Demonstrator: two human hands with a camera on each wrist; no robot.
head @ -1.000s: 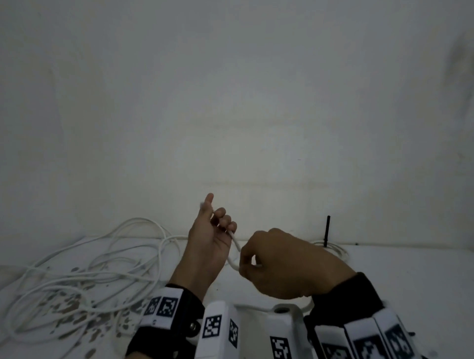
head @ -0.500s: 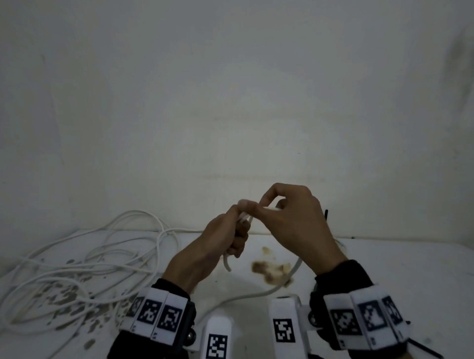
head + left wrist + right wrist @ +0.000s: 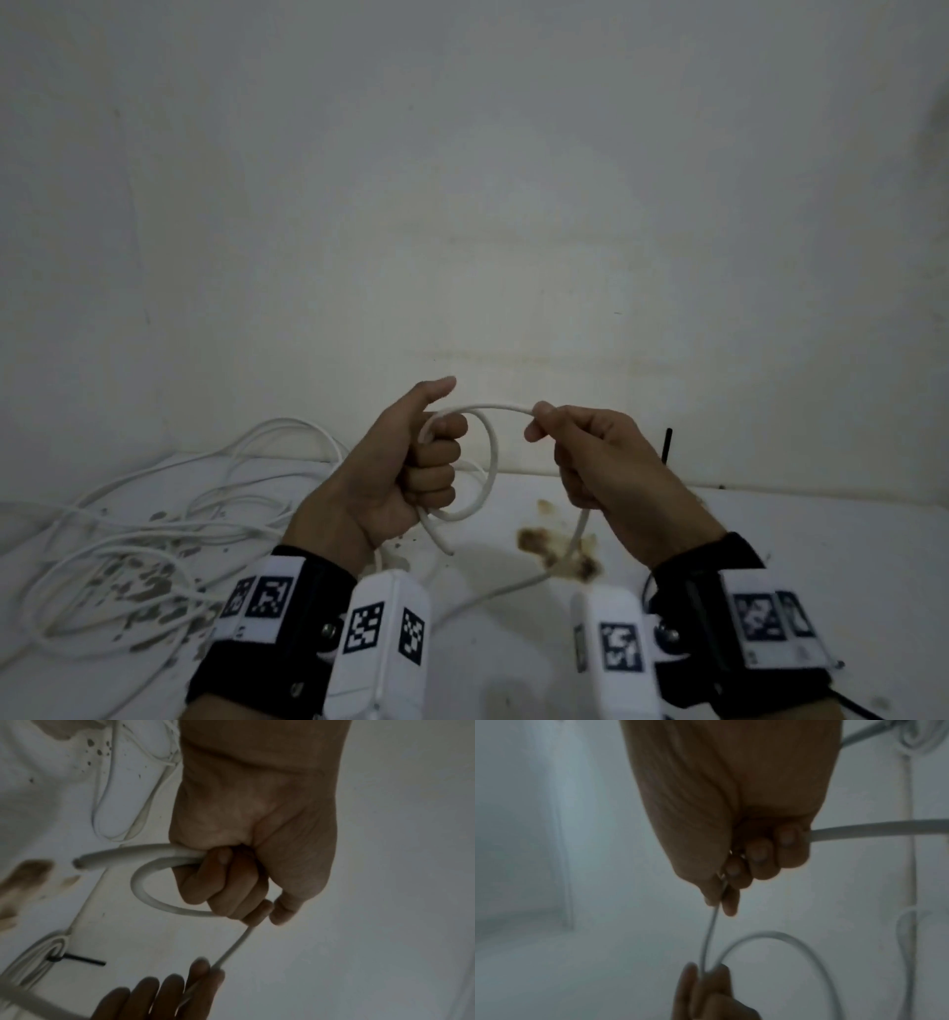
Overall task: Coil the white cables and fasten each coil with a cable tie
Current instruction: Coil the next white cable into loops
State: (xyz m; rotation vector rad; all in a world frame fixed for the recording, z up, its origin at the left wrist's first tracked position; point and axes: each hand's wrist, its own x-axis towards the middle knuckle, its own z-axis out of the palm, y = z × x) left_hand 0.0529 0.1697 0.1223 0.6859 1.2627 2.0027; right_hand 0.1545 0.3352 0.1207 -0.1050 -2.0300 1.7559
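My left hand [image 3: 426, 462] is fisted around a white cable [image 3: 492, 462], holding one small loop with the cut end [image 3: 448, 549] poking out below the fist. The same fist [image 3: 231, 874] shows in the left wrist view with the loop [image 3: 144, 892] beside it. My right hand [image 3: 580, 452] pinches the cable a short span to the right, and the cable runs on down from it to the table. In the right wrist view the fingers [image 3: 757, 858] curl round the cable [image 3: 875, 829]. A finished coil [image 3: 38, 953] bound with a black cable tie [image 3: 82, 960] lies behind.
A loose tangle of white cable [image 3: 154, 519] sprawls over the left of the white, stained table [image 3: 821, 555]. A brown stain [image 3: 560, 552] marks the middle. The black tie's tail [image 3: 667, 447] stands up by the wall behind my right hand. A plain wall rises close behind.
Both hands rose from the table and moved apart. The left hand closed into a fist on the cable, and one loop now hangs from it, with the right hand holding the cable to the right.
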